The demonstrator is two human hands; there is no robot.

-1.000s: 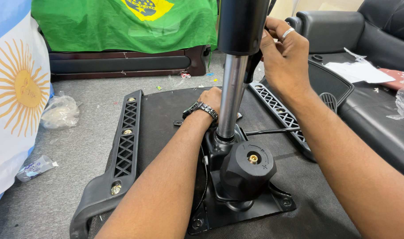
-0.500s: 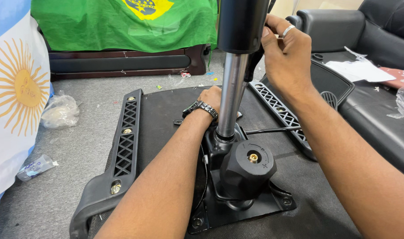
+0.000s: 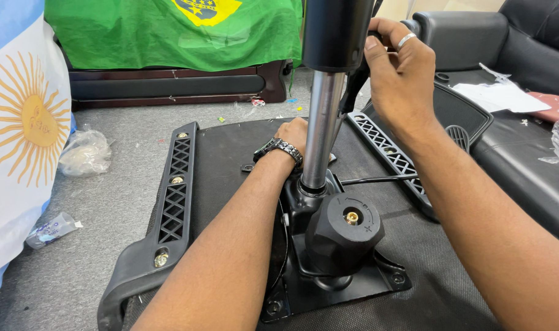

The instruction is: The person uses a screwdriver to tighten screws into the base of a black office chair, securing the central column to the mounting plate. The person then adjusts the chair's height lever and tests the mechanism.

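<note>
Right hand (image 3: 399, 73) grips black lever (image 3: 353, 86); left hand (image 3: 293, 135) rests behind cylinder (image 3: 321, 129).

Grey carpet floor (image 3: 132, 129), an upturned black chair seat (image 3: 230, 153) lying flat on it, a crumpled clear plastic bag (image 3: 86, 153) to the left of the seat, a small plastic packet (image 3: 49, 230) nearer the camera, small scraps of litter (image 3: 255, 103) near a dark wooden furniture base (image 3: 169, 86)

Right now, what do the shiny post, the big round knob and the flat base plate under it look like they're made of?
The post looks like polished or chromed metal: it is silvery with bright streaked reflections. The knob seems to be matte black moulded plastic, faceted, with a brass-coloured insert in its centre. The base plate looks like black-painted pressed steel, going by its thin folded edges and bolt holes, though the paint leaves that open.
</note>
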